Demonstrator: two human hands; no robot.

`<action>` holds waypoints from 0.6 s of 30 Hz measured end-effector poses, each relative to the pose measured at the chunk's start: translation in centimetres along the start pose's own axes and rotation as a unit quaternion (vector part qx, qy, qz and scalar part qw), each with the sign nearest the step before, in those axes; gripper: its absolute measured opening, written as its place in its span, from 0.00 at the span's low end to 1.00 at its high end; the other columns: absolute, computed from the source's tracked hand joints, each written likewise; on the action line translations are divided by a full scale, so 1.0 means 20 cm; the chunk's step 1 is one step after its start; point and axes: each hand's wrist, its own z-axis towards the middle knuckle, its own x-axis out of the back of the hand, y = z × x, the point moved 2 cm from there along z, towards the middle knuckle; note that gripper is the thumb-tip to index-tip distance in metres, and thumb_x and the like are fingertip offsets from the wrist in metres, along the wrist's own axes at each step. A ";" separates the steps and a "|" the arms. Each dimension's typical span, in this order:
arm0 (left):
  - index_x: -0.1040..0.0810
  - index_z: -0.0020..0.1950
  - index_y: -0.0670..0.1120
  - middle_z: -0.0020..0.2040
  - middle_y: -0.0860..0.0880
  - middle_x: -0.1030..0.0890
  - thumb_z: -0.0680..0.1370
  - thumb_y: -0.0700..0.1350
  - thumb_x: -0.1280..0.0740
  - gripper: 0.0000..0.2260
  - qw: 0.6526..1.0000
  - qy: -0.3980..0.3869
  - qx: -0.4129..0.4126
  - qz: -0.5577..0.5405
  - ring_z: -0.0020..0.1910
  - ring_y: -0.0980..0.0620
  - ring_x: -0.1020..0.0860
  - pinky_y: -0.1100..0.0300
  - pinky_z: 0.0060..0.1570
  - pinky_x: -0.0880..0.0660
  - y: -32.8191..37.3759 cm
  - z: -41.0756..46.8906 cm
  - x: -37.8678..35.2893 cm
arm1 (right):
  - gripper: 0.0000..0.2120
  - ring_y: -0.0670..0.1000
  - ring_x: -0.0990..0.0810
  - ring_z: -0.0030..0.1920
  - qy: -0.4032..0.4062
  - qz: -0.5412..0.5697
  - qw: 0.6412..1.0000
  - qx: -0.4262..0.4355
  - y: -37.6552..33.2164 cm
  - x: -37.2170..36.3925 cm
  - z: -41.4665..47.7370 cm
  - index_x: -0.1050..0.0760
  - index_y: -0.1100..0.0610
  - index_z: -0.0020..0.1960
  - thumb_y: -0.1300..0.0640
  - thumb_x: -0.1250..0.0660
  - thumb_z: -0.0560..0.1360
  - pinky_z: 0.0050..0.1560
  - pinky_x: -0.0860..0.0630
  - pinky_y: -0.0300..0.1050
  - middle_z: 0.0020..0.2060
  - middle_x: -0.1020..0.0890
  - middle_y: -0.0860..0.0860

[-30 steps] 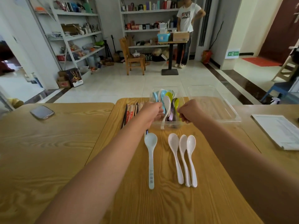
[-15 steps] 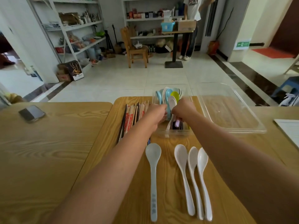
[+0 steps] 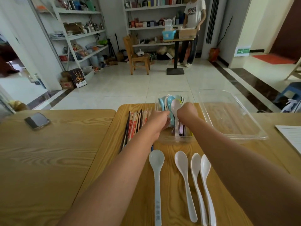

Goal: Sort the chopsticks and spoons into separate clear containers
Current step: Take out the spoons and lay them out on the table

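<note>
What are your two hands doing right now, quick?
Left hand: in the small clear plastic container of coloured spoons, grip hidden, cannot tell.
Right hand: curled over it; whether it holds anything, cannot tell.

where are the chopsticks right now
In the head view, the bundle of wooden and dark chopsticks lies on the wooden table, just left of the small clear plastic container holding spoons, with the left hand beside it.

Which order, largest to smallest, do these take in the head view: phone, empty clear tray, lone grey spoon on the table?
1. empty clear tray
2. lone grey spoon
3. phone
The spoon lies nearest the camera; spoon versus phone is unsure.
</note>
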 end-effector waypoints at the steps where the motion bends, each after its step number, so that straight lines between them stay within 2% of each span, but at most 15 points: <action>1: 0.22 0.52 0.44 0.52 0.42 0.17 0.82 0.45 0.39 0.07 1.000 0.006 -0.005 -0.002 0.52 0.45 0.19 0.52 0.56 0.23 0.01 -0.01 0.00 | 0.05 0.55 0.22 0.33 0.008 0.003 1.000 0.009 -0.01 0.03 0.00 0.28 0.63 0.44 0.66 0.42 0.77 0.32 0.26 0.43 0.34 0.24 0.56; 3: 0.22 0.48 0.45 0.47 0.43 0.18 0.81 0.44 0.39 0.07 0.999 0.034 -0.020 -0.006 0.46 0.47 0.21 0.52 0.52 0.24 0.05 -0.04 0.00 | 0.06 0.57 0.21 0.35 0.024 0.019 0.999 0.028 -0.05 0.09 -0.01 0.28 0.63 0.42 0.64 0.41 0.76 0.36 0.21 0.47 0.35 0.23 0.57; 5: 0.21 0.46 0.44 0.44 0.44 0.20 0.79 0.43 0.38 0.07 0.997 0.055 -0.050 -0.011 0.43 0.48 0.25 0.52 0.47 0.27 0.12 -0.08 -0.01 | 0.07 0.59 0.18 0.38 0.034 0.045 0.997 0.043 -0.10 0.18 -0.01 0.25 0.65 0.44 0.63 0.39 0.75 0.42 0.17 0.53 0.37 0.19 0.59; 8: 0.20 0.43 0.44 0.43 0.44 0.19 0.79 0.42 0.37 0.09 0.994 0.047 -0.094 -0.034 0.43 0.48 0.23 0.55 0.46 0.29 0.22 -0.19 -0.02 | 0.08 0.61 0.15 0.39 0.050 0.082 0.994 0.056 -0.17 0.34 -0.06 0.23 0.66 0.48 0.63 0.37 0.74 0.41 0.17 0.57 0.41 0.16 0.62; 11: 0.21 0.43 0.44 0.45 0.44 0.18 0.80 0.42 0.37 0.09 0.992 0.026 -0.116 -0.046 0.44 0.49 0.22 0.56 0.48 0.27 0.24 -0.32 -0.03 | 0.08 0.59 0.14 0.41 0.043 0.101 0.992 0.062 -0.17 0.49 -0.21 0.23 0.68 0.51 0.65 0.38 0.78 0.40 0.16 0.53 0.41 0.15 0.62; 13: 0.21 0.42 0.43 0.43 0.44 0.19 0.79 0.41 0.37 0.08 0.993 0.018 -0.107 -0.049 0.43 0.49 0.23 0.56 0.47 0.28 0.19 -0.41 -0.04 | 0.08 0.58 0.14 0.41 0.027 0.110 0.992 0.055 -0.12 0.56 -0.32 0.24 0.70 0.52 0.65 0.38 0.79 0.34 0.19 0.47 0.41 0.15 0.62; 16: 0.23 0.40 0.43 0.39 0.43 0.21 0.79 0.40 0.38 0.09 0.996 -0.008 -0.082 -0.038 0.41 0.48 0.26 0.55 0.46 0.30 0.05 -0.54 -0.08 | 0.08 0.53 0.17 0.33 0.017 0.112 0.993 0.032 0.00 0.64 -0.51 0.24 0.68 0.50 0.62 0.36 0.80 0.25 0.23 0.40 0.40 0.16 0.61; 18: 0.23 0.40 0.44 0.40 0.43 0.22 0.79 0.40 0.37 0.08 0.997 -0.022 -0.072 -0.011 0.42 0.48 0.26 0.55 0.47 0.30 -0.04 -0.61 -0.10 | 0.09 0.51 0.17 0.32 0.004 0.104 0.995 0.011 0.12 0.65 -0.60 0.23 0.66 0.48 0.60 0.34 0.80 0.29 0.21 0.40 0.38 0.15 0.59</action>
